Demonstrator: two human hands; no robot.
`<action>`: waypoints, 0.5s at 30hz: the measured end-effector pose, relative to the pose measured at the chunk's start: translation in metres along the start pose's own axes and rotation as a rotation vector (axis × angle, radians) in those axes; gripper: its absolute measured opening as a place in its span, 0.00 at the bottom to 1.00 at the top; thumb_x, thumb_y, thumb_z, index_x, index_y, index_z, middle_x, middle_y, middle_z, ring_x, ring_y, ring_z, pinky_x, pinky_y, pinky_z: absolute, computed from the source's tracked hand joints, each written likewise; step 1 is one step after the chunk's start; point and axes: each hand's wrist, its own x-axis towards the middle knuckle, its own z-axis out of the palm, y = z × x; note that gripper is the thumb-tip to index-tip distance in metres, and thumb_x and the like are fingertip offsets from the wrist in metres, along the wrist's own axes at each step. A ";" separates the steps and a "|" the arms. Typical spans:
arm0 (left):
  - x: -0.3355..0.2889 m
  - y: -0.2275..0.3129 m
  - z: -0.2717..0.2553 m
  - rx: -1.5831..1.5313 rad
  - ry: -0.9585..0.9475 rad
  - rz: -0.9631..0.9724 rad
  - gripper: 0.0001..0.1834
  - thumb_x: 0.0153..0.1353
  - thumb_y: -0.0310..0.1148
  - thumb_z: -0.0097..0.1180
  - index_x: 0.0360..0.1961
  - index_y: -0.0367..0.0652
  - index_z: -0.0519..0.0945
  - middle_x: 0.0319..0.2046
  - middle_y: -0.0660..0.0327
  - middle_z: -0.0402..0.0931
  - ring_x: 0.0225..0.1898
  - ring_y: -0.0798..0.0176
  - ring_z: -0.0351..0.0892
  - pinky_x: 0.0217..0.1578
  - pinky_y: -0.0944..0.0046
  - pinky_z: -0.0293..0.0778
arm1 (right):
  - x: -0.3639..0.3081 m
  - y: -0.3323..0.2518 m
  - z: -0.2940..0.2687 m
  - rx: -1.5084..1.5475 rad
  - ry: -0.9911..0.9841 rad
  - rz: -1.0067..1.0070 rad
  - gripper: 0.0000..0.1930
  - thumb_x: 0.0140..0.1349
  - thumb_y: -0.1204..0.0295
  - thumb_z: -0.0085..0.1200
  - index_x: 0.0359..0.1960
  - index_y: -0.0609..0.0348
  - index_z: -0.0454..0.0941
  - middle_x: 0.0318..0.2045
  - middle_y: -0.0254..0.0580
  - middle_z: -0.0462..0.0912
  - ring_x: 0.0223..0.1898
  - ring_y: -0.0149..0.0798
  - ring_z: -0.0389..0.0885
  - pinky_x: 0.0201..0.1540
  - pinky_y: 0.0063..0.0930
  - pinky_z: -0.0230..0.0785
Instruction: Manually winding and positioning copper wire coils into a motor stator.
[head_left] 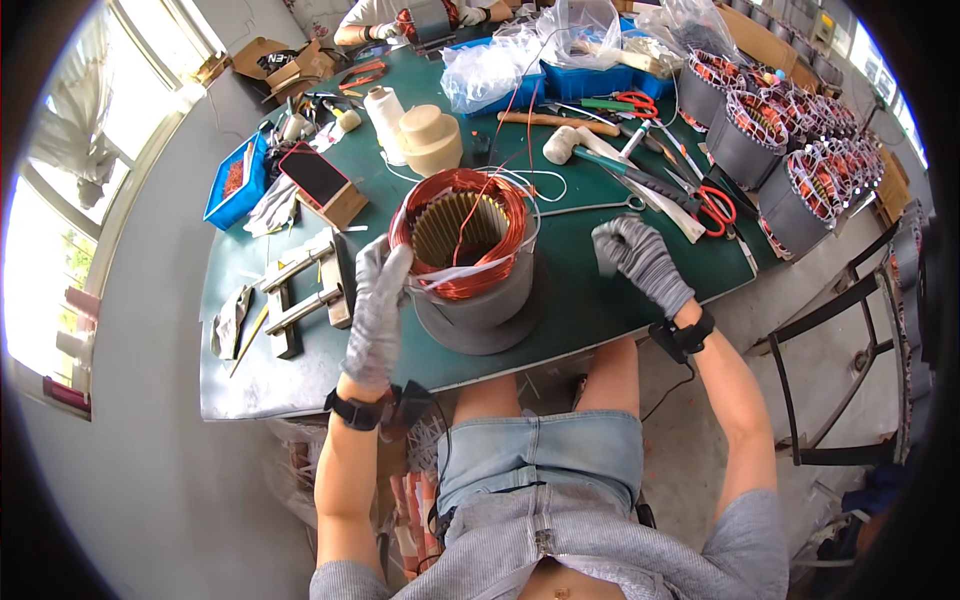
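Note:
A motor stator (pixel 482 305) with a grey housing stands upright near the table's front edge, copper windings (pixel 505 190) ringing its top. White tape (pixel 470 276) runs along the near side of the windings, and a thin red wire hangs into the bore. My left hand (pixel 376 310), in a grey striped glove, is at the stator's left rim beside the tape's end. Its fingers are pressed together; what they pinch is hidden. To the right, apart from the stator, my gloved right hand (pixel 640 262) is raised over the table with fingers curled. Anything inside it cannot be made out.
A mallet (pixel 562 146), red-handled scissors (pixel 716 208) and other tools lie right on the green table (pixel 585 300). Left are a metal frame (pixel 305 290), a phone (pixel 312 174) on a block and a blue tray (pixel 238 180). More stators (pixel 800 205) stand right; another person works opposite.

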 end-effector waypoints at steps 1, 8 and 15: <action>0.002 0.001 -0.008 -0.065 0.044 -0.078 0.20 0.63 0.45 0.52 0.49 0.44 0.72 0.27 0.71 0.62 0.28 0.76 0.60 0.31 0.73 0.59 | 0.010 -0.007 -0.005 -0.051 -0.045 0.047 0.05 0.56 0.81 0.56 0.34 0.64 0.77 0.31 0.39 0.81 0.34 0.30 0.79 0.38 0.24 0.73; 0.083 0.037 -0.041 0.125 -0.122 0.009 0.16 0.64 0.40 0.47 0.47 0.43 0.76 0.25 0.75 0.64 0.20 0.80 0.50 0.21 0.77 0.52 | 0.063 -0.076 0.012 0.526 -0.268 0.351 0.12 0.63 0.66 0.51 0.42 0.61 0.75 0.34 0.34 0.78 0.31 0.24 0.77 0.35 0.21 0.73; 0.141 0.030 0.000 0.379 -0.760 0.062 0.22 0.66 0.43 0.48 0.54 0.38 0.73 0.43 0.61 0.77 0.46 0.69 0.74 0.53 0.70 0.67 | 0.142 -0.105 -0.014 0.650 -0.123 -0.052 0.06 0.65 0.72 0.49 0.41 0.57 0.76 0.37 0.40 0.80 0.35 0.29 0.79 0.38 0.20 0.73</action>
